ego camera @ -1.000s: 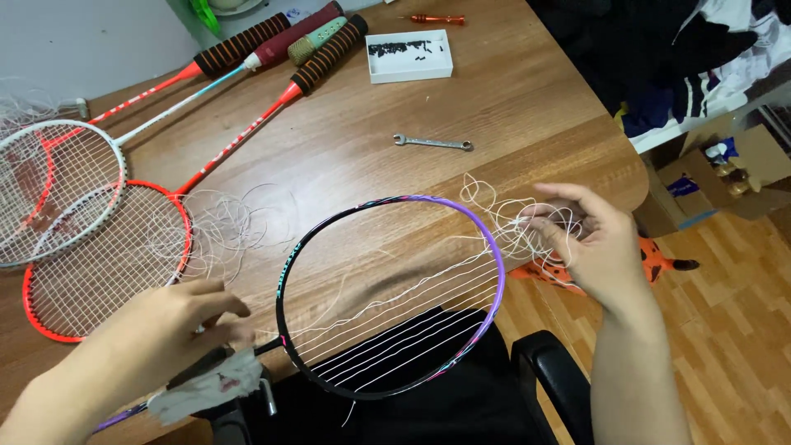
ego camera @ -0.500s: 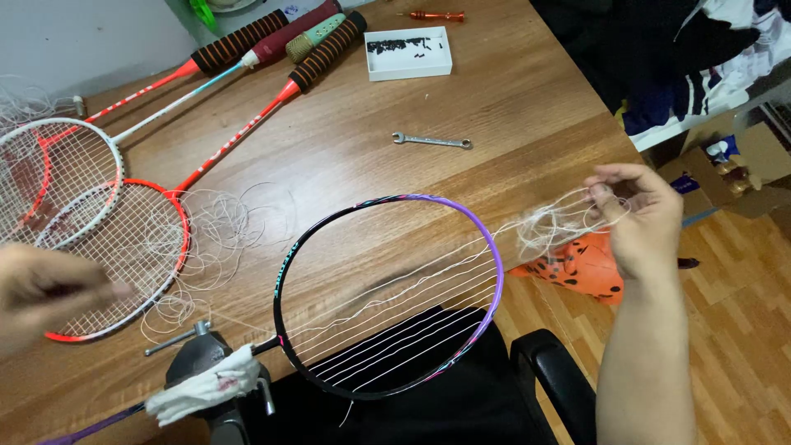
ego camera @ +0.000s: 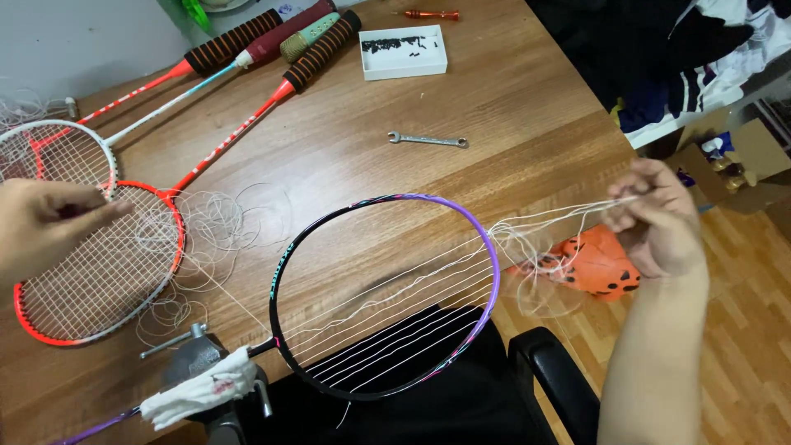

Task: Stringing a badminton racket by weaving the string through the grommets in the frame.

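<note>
My right hand, at three o'clock, is pinching the thin, floppy, slippery white string tight, while my left hand is pinching its far end.

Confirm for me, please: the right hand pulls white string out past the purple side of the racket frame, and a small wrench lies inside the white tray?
Not quite. In the head view the right hand does pull the white string past the racket frame, but the wrench lies on the bare table, apart from the white tray.
</note>
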